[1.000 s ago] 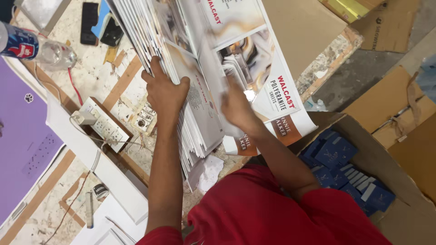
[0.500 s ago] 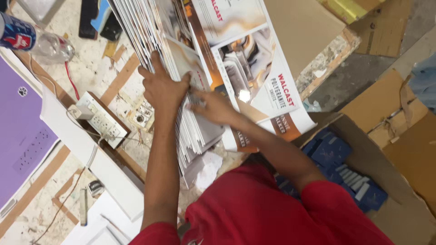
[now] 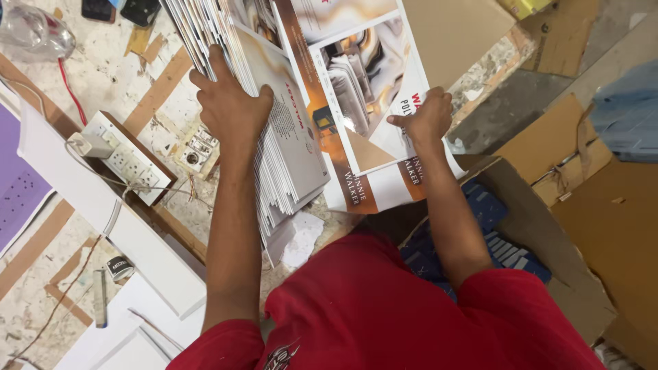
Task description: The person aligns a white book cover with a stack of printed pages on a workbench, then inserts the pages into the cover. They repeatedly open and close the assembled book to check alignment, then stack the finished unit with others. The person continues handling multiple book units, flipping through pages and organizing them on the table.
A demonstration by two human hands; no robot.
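Observation:
My left hand (image 3: pixel 229 103) presses flat on a fanned stack of printed folders (image 3: pixel 288 147) lying on the worktable. My right hand (image 3: pixel 425 116) grips the right edge of one printed folder (image 3: pixel 363 75), white and orange-brown with a photo on its cover, which lies on other such folders to the right of the stack. My red shirt (image 3: pixel 384 308) fills the bottom of the view.
A white power strip (image 3: pixel 127 157) with a plugged cable sits left of the stack. A plastic bottle (image 3: pixel 34 34) and phones (image 3: pixel 123 8) lie at top left, a purple sheet (image 3: pixel 17 185) at far left. An open cardboard box (image 3: pixel 548 233) with blue packs stands at right.
My right hand has moved from the stack out to the right, carrying one folder onto the right pile. My left hand stays on the stack.

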